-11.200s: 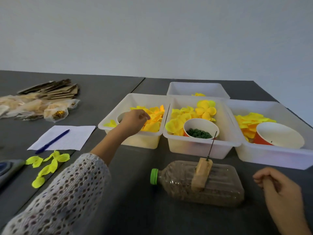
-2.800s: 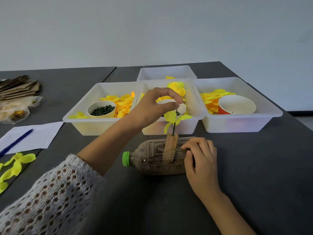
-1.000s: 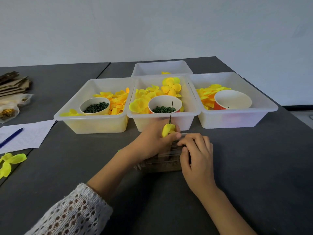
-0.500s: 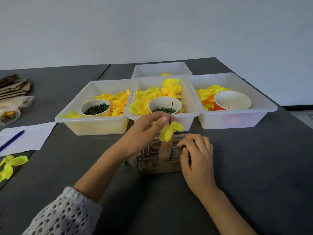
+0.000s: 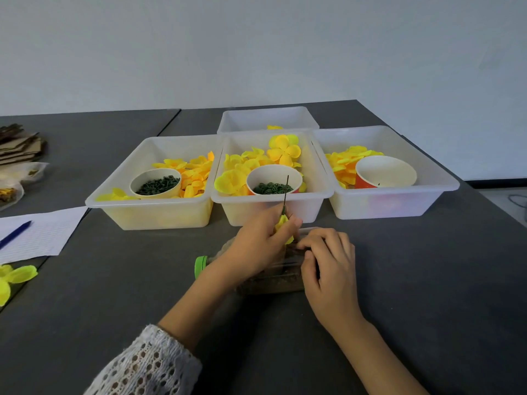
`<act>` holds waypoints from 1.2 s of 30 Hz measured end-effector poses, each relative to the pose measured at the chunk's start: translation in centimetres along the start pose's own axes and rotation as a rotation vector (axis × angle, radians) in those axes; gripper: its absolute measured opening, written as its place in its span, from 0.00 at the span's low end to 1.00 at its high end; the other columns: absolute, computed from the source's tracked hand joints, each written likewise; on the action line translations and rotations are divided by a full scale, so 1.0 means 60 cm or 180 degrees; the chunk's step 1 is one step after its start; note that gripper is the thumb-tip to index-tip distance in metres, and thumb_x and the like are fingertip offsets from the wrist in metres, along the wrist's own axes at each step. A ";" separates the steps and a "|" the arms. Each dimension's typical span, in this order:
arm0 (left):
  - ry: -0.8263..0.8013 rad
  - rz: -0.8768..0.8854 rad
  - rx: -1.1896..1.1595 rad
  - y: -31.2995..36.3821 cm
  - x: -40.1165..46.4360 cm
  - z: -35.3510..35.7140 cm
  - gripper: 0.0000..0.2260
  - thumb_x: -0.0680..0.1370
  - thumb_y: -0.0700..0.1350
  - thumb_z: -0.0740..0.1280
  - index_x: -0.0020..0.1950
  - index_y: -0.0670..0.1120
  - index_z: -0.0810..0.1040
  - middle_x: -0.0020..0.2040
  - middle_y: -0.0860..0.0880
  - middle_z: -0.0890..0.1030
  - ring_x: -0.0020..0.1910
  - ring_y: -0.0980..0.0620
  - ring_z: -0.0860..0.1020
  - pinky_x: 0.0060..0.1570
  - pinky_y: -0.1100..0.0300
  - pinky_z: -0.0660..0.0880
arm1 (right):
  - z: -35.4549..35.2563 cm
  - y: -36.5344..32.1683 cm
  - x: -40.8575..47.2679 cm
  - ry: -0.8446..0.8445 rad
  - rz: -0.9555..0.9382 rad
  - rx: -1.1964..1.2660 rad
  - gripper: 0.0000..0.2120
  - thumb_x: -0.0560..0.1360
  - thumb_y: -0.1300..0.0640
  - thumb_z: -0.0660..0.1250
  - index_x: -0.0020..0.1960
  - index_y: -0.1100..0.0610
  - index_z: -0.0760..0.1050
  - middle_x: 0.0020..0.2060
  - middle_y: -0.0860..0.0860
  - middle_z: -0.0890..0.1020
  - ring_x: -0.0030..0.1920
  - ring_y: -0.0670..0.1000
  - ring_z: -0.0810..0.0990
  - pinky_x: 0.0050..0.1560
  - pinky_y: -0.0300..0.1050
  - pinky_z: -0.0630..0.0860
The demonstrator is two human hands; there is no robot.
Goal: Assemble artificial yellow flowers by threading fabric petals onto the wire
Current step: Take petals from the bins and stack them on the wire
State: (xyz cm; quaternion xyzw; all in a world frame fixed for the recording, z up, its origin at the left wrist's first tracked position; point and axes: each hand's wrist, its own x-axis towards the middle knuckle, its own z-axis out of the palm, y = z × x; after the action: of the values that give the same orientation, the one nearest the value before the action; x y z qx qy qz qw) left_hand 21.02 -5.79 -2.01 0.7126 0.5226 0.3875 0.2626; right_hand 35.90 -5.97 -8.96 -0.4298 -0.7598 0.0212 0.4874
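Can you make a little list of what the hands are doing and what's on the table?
left hand: pinches a yellow petal on the wire
right hand: holds the bottle steady
bottle: lies on its side, green cap pointing left
bins: four, holding yellow petals
cups: three, two hold green bits
paper: far left, blue pen on it

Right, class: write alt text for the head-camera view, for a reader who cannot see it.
A person's left hand pinches a yellow fabric petal threaded on an upright wire, while the right hand steadies the plastic bottle lying on the dark table. Behind stand four white tubs of yellow petals, three of them holding paper cups.
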 end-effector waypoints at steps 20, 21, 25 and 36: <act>-0.0580 -0.0327 0.1248 -0.040 -0.012 -0.031 0.16 0.75 0.64 0.67 0.59 0.61 0.72 0.59 0.57 0.78 0.62 0.51 0.73 0.59 0.49 0.73 | -0.003 -0.006 0.000 -0.0022 -0.0007 -0.0115 0.09 0.75 0.59 0.57 0.47 0.54 0.75 0.47 0.47 0.75 0.49 0.46 0.69 0.45 0.42 0.66; -0.0785 -0.0312 0.0996 -0.043 -0.013 -0.044 0.25 0.73 0.64 0.69 0.67 0.59 0.70 0.66 0.57 0.75 0.67 0.52 0.70 0.65 0.48 0.71 | -0.002 -0.006 0.000 -0.0015 -0.0006 -0.0114 0.09 0.75 0.59 0.57 0.47 0.54 0.75 0.47 0.47 0.75 0.49 0.46 0.69 0.45 0.42 0.65; -0.0672 -0.0362 0.0135 -0.035 -0.020 -0.076 0.48 0.66 0.66 0.71 0.80 0.53 0.53 0.74 0.57 0.68 0.72 0.60 0.65 0.67 0.62 0.67 | -0.001 -0.006 0.001 -0.0015 0.0027 -0.0093 0.09 0.75 0.59 0.57 0.47 0.55 0.76 0.47 0.48 0.76 0.49 0.46 0.70 0.46 0.41 0.65; 0.0666 0.0052 -0.0826 0.012 0.012 0.033 0.09 0.82 0.36 0.60 0.61 0.44 0.72 0.35 0.51 0.77 0.35 0.61 0.76 0.40 0.71 0.72 | -0.003 -0.008 -0.001 -0.0070 0.0102 -0.0183 0.11 0.76 0.59 0.56 0.48 0.56 0.77 0.49 0.48 0.76 0.50 0.43 0.68 0.49 0.35 0.63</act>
State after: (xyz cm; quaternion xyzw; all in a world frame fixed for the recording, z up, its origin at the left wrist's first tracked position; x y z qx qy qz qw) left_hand 23.14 -5.25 -2.35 0.6326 0.4868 0.5260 0.2935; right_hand 35.75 -6.38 -8.71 -0.4555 -0.7584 0.0119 0.4661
